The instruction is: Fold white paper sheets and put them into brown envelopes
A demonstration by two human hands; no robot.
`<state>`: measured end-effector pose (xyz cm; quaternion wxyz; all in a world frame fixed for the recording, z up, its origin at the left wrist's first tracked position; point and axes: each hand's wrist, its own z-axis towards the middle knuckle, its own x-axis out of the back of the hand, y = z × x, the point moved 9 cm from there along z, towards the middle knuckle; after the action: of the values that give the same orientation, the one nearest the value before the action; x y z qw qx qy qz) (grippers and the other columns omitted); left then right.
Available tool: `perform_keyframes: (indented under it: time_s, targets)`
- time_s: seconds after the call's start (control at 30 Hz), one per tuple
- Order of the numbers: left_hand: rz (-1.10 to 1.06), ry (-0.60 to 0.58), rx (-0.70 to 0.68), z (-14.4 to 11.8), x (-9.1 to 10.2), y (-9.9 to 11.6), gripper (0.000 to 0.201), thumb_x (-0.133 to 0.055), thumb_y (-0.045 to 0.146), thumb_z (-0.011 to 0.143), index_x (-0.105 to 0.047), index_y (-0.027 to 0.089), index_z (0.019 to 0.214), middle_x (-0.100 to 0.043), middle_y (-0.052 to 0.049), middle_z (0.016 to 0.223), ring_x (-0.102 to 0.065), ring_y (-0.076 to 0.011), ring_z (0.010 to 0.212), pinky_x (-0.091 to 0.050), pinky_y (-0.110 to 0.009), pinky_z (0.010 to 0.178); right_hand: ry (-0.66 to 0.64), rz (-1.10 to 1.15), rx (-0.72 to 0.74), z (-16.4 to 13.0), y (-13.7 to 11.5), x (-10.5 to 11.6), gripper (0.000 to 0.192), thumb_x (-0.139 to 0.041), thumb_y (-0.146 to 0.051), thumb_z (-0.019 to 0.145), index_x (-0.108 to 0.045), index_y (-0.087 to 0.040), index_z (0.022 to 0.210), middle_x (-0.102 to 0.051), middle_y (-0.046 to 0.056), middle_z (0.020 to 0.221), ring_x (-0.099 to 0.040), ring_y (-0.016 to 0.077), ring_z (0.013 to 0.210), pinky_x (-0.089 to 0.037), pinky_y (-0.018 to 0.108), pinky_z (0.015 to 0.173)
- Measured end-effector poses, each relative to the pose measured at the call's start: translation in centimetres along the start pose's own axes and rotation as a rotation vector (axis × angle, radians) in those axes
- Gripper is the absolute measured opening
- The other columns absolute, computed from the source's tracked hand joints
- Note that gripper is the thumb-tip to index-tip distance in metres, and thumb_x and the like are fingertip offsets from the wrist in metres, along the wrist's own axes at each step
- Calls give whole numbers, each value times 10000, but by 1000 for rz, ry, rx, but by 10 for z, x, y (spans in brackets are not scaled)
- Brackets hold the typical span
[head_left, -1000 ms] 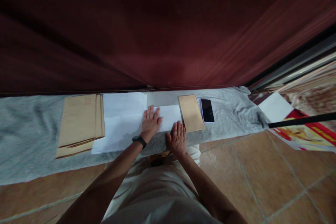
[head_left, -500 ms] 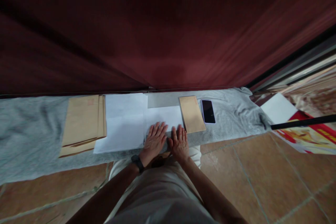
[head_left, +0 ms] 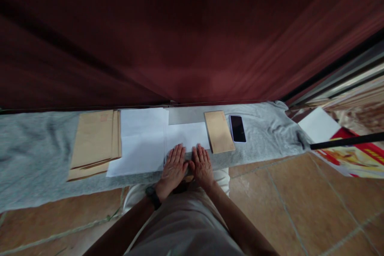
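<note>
A white sheet of paper [head_left: 187, 134], apparently folded, lies in front of me. My left hand [head_left: 174, 165] rests flat with its fingertips at the near edge of this paper, and a dark watch is on that wrist. Beside it, my right hand [head_left: 202, 166] lies flat too, fingers stretched out on the same near edge. Neither hand grips anything. To the left is a stack of larger white sheets [head_left: 141, 140]. A single brown envelope [head_left: 219, 132] lies to the right of my right hand.
Several brown envelopes [head_left: 93, 138] are stacked at the left on a grey cloth [head_left: 264, 128]. A smartphone [head_left: 238, 129] lies right of the single envelope. Behind the cloth rises a dark red surface [head_left: 192, 64]. A colourful printed package [head_left: 354, 154] and black bar [head_left: 345, 141] are at the far right.
Both hands have drawn back slightly toward my body, to the paper's near edge. My left hand has also shifted a little left. The paper and envelopes stay in place.
</note>
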<state>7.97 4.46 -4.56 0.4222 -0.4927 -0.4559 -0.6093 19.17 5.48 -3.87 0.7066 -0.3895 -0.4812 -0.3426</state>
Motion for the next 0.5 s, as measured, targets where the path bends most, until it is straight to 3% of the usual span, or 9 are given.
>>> perform_keyframes:
  time_s: [0.3,0.4,0.5]
  targets:
    - [-24,66,151,-15,4,-15,706,-363,369,1008,-182,42,1607,-282,-236,1636,-274,-330,1530,-323,-541,1212,54,-41,-56,-10,6,6,726,-408,-409,1064,-138,-20,1613,-259,256,1641,-292,337,1523,-352,522,1186]
    - [-19,83,197,-12,8,-23,691,-359,365,1008,-234,18,1592,-289,-249,1627,-275,-343,1528,-318,-538,1218,50,-38,-76,-11,7,6,715,-395,-415,1065,-162,-14,1609,-251,257,1643,-295,340,1521,-351,521,1188]
    - [-38,57,156,2,8,-23,643,-356,342,1009,-301,55,1581,-312,-214,1631,-272,-328,1532,-303,-534,1228,48,-27,-94,-12,8,6,693,-387,-412,1067,-186,-31,1610,-246,241,1650,-303,342,1518,-351,529,1188]
